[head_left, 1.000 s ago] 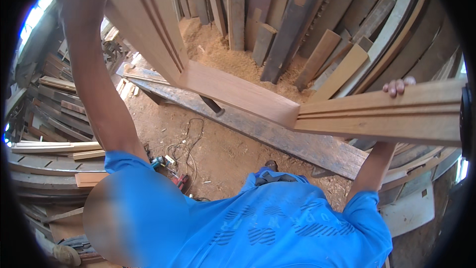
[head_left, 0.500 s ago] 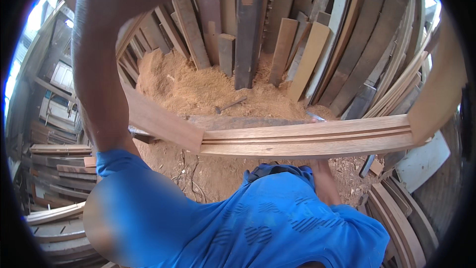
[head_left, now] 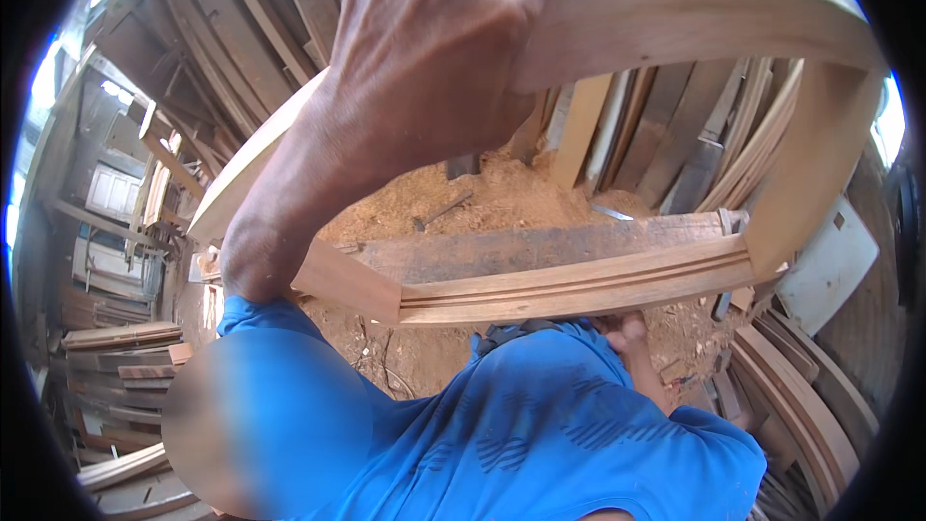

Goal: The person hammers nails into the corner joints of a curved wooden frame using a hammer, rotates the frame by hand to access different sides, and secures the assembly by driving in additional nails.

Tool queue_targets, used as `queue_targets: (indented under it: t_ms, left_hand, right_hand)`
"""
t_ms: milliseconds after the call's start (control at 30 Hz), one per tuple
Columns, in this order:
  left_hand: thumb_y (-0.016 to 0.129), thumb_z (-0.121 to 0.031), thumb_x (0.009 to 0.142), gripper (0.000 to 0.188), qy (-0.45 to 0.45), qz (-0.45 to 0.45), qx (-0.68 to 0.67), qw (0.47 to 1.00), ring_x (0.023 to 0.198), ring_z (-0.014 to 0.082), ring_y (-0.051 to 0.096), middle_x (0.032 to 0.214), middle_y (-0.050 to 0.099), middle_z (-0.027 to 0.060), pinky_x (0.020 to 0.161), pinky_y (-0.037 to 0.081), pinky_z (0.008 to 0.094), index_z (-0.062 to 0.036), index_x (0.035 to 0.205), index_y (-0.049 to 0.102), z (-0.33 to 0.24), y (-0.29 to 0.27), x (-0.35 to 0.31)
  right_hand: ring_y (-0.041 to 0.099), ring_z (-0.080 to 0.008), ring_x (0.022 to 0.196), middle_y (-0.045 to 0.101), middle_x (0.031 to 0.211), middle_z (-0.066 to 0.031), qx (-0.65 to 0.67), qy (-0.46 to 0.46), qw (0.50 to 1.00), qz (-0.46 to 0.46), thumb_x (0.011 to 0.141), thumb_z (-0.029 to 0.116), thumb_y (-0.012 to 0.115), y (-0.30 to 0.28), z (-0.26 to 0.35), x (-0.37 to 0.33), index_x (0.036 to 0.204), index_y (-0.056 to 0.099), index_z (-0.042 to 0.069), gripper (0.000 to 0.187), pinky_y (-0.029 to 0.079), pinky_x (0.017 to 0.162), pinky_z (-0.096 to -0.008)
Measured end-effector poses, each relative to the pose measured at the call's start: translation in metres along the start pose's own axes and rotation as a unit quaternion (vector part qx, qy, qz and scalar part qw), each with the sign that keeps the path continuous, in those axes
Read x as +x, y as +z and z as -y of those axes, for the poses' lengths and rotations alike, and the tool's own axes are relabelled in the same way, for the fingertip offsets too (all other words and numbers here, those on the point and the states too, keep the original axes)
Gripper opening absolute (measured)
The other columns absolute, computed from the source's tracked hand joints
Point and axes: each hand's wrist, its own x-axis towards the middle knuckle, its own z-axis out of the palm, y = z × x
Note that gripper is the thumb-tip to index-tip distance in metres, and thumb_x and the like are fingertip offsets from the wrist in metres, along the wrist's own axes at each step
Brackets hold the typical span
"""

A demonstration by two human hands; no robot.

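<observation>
My left hand is wrapped round the far curved board of a pale wooden frame. That frame has four-sided form, with two long grooves along its near rail and plain boards at its sides. It is raised and tilted in front of me, and the left fingertips are hidden behind the board. Close to my waist, just below the near rail, is my right hand, its visible fingers curled. Whether it touches the frame or holds something cannot be made out.
Beyond the frame lies a thick brown plank, with a sawdust heap behind it. A dark slim tool and a metal blade lie there. Boards lean along the back; curved pieces stand at right, stacked timber at left.
The frame's far side has come into view as it tilted, with my left hand on it. My right hand has drawn back toward my waist, below the near rail.
</observation>
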Motion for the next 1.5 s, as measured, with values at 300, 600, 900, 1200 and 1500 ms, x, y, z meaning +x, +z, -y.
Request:
queue_targets:
  t_ms: [300,600,900,1200,1500]
  left_hand:
    - [0.079,-0.011,0.064,0.047,0.068,-0.168,-0.024,0.983,0.094,0.0215,0.059,0.104,0.061,0.0073,0.086,0.037,0.0406,-0.0028,0.109,0.066,-0.037,0.064,-0.022]
    - [0.082,-0.01,0.06,0.064,0.079,-0.14,-0.028,0.987,0.098,0.0241,0.055,0.115,0.061,0.0078,0.089,0.037,0.0438,-0.0051,0.121,0.062,-0.063,0.107,-0.004]
    - [0.08,-0.013,0.066,0.065,0.032,-0.083,-0.046,0.995,0.122,0.0383,0.059,0.138,0.06,0.0209,0.115,0.026,0.0666,-0.0038,0.127,0.061,-0.089,0.169,0.004]
    - [0.063,-0.005,0.081,0.048,0.023,-0.062,-0.134,0.989,0.121,0.04,0.057,0.128,0.06,0.0246,0.103,0.046,0.0494,0.0043,0.128,0.055,-0.092,0.162,-0.018]
    - [0.083,-0.04,0.073,0.082,-0.127,-0.052,-0.168,0.976,0.118,0.0348,0.06,0.126,0.062,0.0222,0.105,0.045,0.0481,-0.0042,0.14,0.049,-0.094,0.141,-0.039]
  right_hand:
    - [0.057,-0.0391,0.123,0.066,0.121,-0.0159,0.095,-0.015,0.971,-0.217,0.106,0.034,0.037,-0.054,-0.035,0.124,0.128,0.057,0.003,0.043,0.032,0.116,-0.0637]
    - [0.061,-0.0374,0.121,0.066,0.121,-0.0206,0.074,0.026,0.955,-0.287,0.106,0.038,0.036,-0.055,-0.016,0.18,0.127,0.057,-0.001,0.049,0.038,0.113,-0.0595]
    - [0.068,-0.024,0.083,0.071,0.105,-0.0112,-0.209,-0.015,0.968,-0.137,0.101,0.043,0.049,-0.048,0.06,0.122,0.112,0.064,0.004,0.043,0.058,0.08,-0.0447]
    - [0.067,-0.0268,0.09,0.071,0.108,-0.0134,-0.344,0.022,0.928,-0.143,0.098,0.034,0.057,-0.098,0.116,0.087,0.111,0.063,0.006,0.031,0.058,0.081,-0.0457]
    - [0.062,-0.0216,0.071,0.069,0.087,-0.0087,-0.406,0.082,0.892,-0.182,0.098,0.029,0.054,-0.135,0.162,0.087,0.098,0.062,0.008,0.022,0.055,0.068,-0.0406]
